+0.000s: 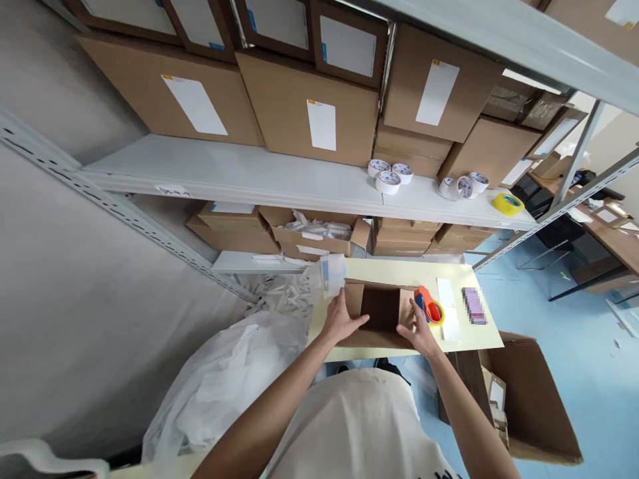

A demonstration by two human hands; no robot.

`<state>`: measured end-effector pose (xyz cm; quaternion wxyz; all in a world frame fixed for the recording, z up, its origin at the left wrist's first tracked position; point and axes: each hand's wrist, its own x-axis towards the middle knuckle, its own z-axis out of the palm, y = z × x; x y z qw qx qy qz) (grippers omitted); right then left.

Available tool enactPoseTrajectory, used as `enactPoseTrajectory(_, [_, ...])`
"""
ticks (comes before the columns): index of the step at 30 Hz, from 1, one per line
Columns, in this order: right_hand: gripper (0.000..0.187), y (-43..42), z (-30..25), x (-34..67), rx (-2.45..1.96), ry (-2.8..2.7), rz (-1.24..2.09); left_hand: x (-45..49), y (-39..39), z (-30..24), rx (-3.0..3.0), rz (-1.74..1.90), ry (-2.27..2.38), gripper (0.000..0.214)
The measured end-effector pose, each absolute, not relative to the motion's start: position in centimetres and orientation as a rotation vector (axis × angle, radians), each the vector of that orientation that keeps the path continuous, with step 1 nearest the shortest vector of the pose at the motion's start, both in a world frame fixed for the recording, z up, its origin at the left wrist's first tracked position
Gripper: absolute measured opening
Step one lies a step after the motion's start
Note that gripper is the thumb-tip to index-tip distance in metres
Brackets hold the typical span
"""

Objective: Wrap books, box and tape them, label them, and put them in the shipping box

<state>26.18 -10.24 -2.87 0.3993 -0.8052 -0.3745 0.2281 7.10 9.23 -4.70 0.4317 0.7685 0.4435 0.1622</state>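
Wall: plain grey, filling the far left
White film: a loose, crumpled, see-through heap left of the table
Metal shelf: pale grey, crossing above the table, lined with closed brown cartons bearing white labels
Open carton: on the lower shelf, filled with white wrapped pieces
Clear plastic packet: at the table's back left corner, just behind the left hand
Left hand: touching the left side of the cardboard box, thumb and fingers spread apart; whether they pinch the flap, I cannot tell
Cardboard box: small, brown, its top open and dark inside, on the pale yellow table between the two hands
Right hand: touching the box's right side, thumb held apart from the fingers; its grip cannot be told either
Tape dispenser: red and blue with a yellow-rimmed roll, just beside the right hand
White paper: a long strip lying flat right of the dispenser
Purple item: near the table's right end, blurred into squares
Large carton: open on the blue floor, smaller packages inside
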Motion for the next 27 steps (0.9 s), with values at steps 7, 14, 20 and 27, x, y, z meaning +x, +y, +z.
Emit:
enactPoseTrajectory(7, [0.090,-9.0,-2.8,25.5,-2.224,-0.964,0.525,7.4,11.7,-5.3,1.713,0.378,1.068,0.077])
enactPoseTrajectory(14, [0.082,-11.4,-2.0,27.9,-2.198,-0.992,0.296,4.0,13.0,-3.0,1.918,0.609,1.202,0.063])
enactPoseTrajectory(20, [0.044,-11.4,1.5,27.9,-2.614,-1.373,0.086,3.9,11.6,1.1,2.531,0.401,1.078,0.032])
enactPoseTrajectory(27, [0.066,-9.3,6.2,27.2,-2.864,-1.405,0.578,5.2,12.2,4.2,2.484,-0.247,1.028,0.053])
